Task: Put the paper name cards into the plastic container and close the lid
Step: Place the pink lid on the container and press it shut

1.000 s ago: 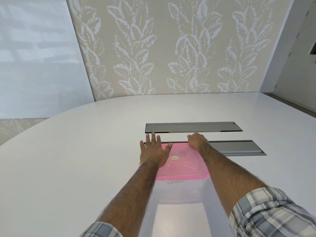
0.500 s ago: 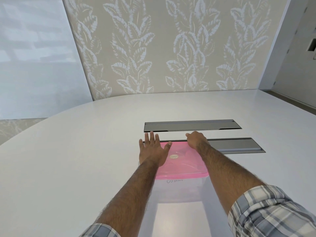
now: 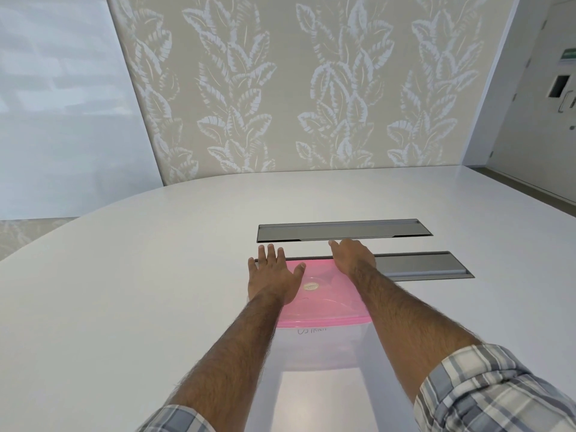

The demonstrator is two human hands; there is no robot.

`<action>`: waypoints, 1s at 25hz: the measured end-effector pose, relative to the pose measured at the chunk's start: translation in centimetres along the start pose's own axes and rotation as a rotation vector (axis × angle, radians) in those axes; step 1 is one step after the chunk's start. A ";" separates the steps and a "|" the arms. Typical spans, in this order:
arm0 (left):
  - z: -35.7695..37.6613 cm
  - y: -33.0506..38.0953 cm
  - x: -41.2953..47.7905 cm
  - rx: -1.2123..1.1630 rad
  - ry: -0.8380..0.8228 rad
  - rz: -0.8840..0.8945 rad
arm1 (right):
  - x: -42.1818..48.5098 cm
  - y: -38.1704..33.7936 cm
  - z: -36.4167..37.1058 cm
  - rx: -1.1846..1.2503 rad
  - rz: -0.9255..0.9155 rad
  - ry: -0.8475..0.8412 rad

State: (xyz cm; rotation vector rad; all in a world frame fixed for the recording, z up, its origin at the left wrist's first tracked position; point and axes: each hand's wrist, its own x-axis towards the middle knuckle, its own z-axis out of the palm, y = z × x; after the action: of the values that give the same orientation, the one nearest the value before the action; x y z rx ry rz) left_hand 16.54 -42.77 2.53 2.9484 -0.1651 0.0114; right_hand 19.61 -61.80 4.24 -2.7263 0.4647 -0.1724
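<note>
The container (image 3: 321,350) stands on the white bench (image 3: 156,275) right in front of the person, between the two forearms, with its pink lid (image 3: 330,302) already lying on top. The clear walls show nothing I can make out as cards, so whether they are inside is only a fair guess from the lid being on.

The left hand (image 3: 274,275) lies flat on the lid's far left corner, fingers straight and spread, holding nothing; it looks placed there to push that corner down and keep the box from sliding. The right hand (image 3: 353,258) sits arched over the far right corner, its fingers bent down past the rim. Whether they hook the edge or just press is hidden behind the knuckles, so I cannot tell.

With both hands on the far corners, the step in hand seems to be seating the lid. The near edge looks level, though a seal cannot be judged from here.

Two grey hatches (image 3: 343,230) are set into the bench just beyond the box.
</note>
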 end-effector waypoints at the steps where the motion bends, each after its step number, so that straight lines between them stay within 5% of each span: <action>1: 0.0 0.0 0.0 0.000 0.000 0.001 | -0.3 -0.2 0.0 -0.021 -0.035 0.017; 9: -0.3 -0.1 0.0 -0.028 -0.019 0.005 | -6.4 -1.6 0.8 -0.218 -0.261 0.067; 25: -1.1 -0.9 -4.3 -0.015 -0.098 0.107 | -9.9 -1.0 1.0 -0.228 -0.246 -0.118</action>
State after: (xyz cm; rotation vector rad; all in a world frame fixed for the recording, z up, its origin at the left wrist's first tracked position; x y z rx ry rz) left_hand 12.33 -41.17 3.35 2.9227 -0.3353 -0.1193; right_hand 10.80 -57.22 3.09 -2.9913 0.1200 -0.0214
